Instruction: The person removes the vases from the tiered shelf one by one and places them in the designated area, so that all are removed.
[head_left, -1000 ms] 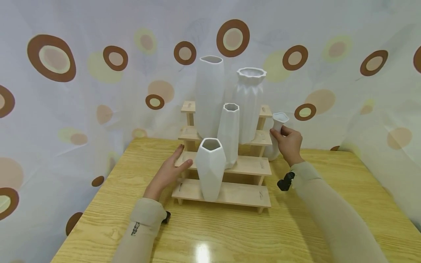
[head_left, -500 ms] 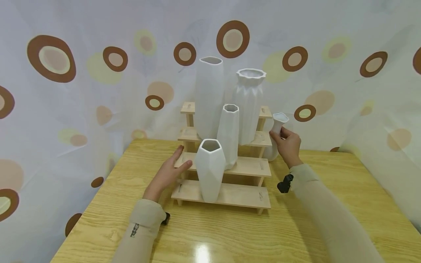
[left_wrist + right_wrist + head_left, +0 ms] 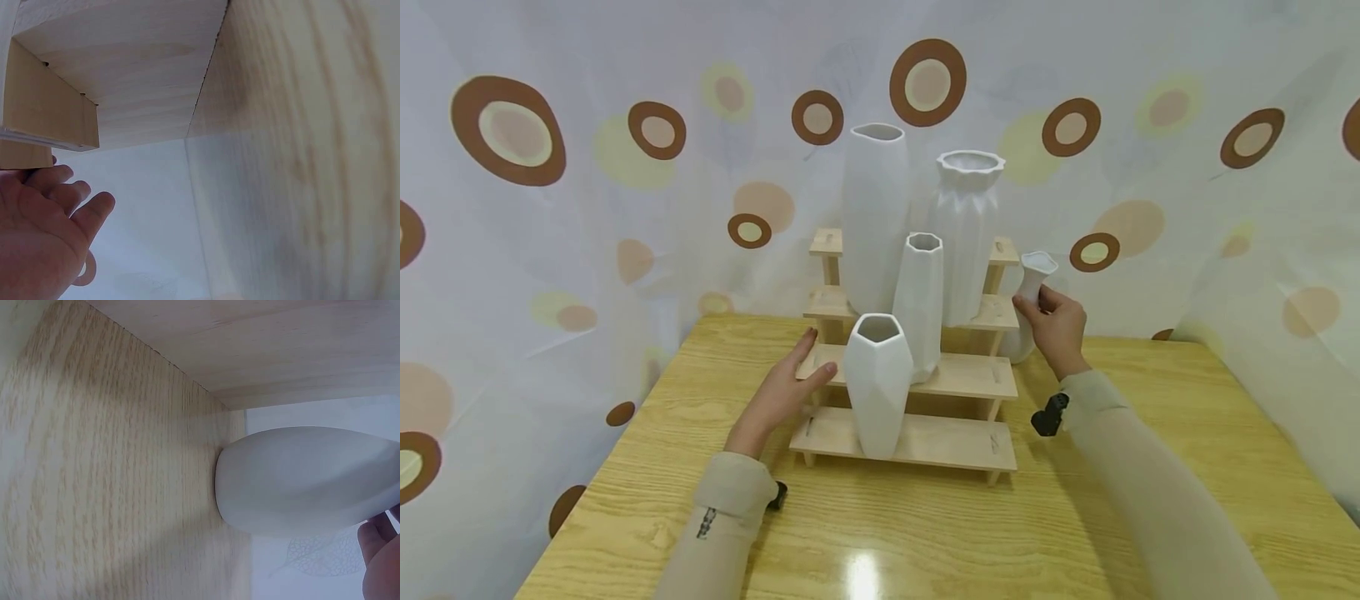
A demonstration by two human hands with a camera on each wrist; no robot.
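Observation:
In the head view my right hand (image 3: 1058, 329) grips the neck of a small white vase (image 3: 1039, 265) standing behind the right end of a stepped wooden shelf (image 3: 955, 439). The right wrist view shows the rounded base of that vase (image 3: 300, 478) on the tabletop, close to the shelf's side. My left hand (image 3: 784, 390) rests at the left side of the shelf, thumb over a middle step and fingers along its edge. Four-step shelf boards carry a faceted vase (image 3: 878, 392), a slim ribbed vase (image 3: 921, 308), a tall oval vase (image 3: 876, 221) and a pleated-neck vase (image 3: 967, 233), all white.
The shelf stands on a yellow wood-grain table (image 3: 880, 533). Behind and beside the table hangs a pale cloth (image 3: 700, 50) printed with brown and yellow circles. A black wrist camera (image 3: 1050, 415) sits by the right cuff.
The camera view shifts slightly. Both hands keep their places, the right one still holding the small vase's neck beside the shelf.

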